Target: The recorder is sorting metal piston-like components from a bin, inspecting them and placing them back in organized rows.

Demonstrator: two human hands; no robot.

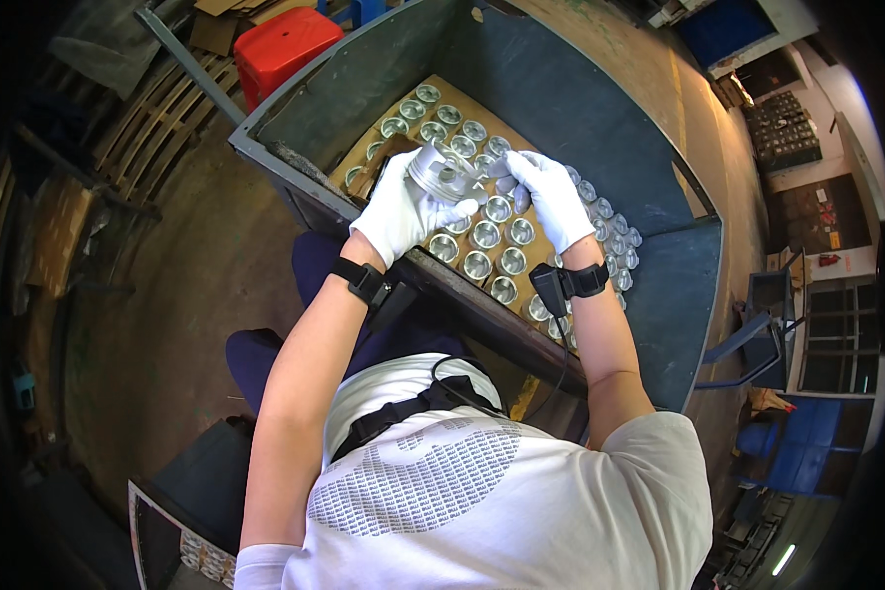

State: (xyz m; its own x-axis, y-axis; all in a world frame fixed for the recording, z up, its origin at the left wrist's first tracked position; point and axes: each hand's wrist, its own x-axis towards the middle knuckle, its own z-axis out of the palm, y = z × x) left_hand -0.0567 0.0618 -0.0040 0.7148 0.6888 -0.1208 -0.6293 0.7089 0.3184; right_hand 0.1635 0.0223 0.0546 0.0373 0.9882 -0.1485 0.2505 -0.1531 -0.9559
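Note:
My left hand (391, 214), in a white glove, is wrapped around a silver metal piston (441, 175) and holds it tilted above the open cart. Close to the piston's right side is my right hand (549, 197), also gloved, with thumb and fingers drawn together. Something greyish shows at those fingertips, too small to make out. Below both hands, rows of similar pistons (485, 234) stand with their hollow ends up on a brown board (442, 90). More pistons (615, 231) are packed tightly at the right, partly behind my right wrist.
The dark metal cart's high walls (580, 88) enclose the pistons, and its near edge (462, 290) runs just before my body. A red stool (287, 47) stands beyond the cart's left corner. Wooden pallets (162, 133) lie at the left. A black cable (563, 364) hangs from my right wrist strap.

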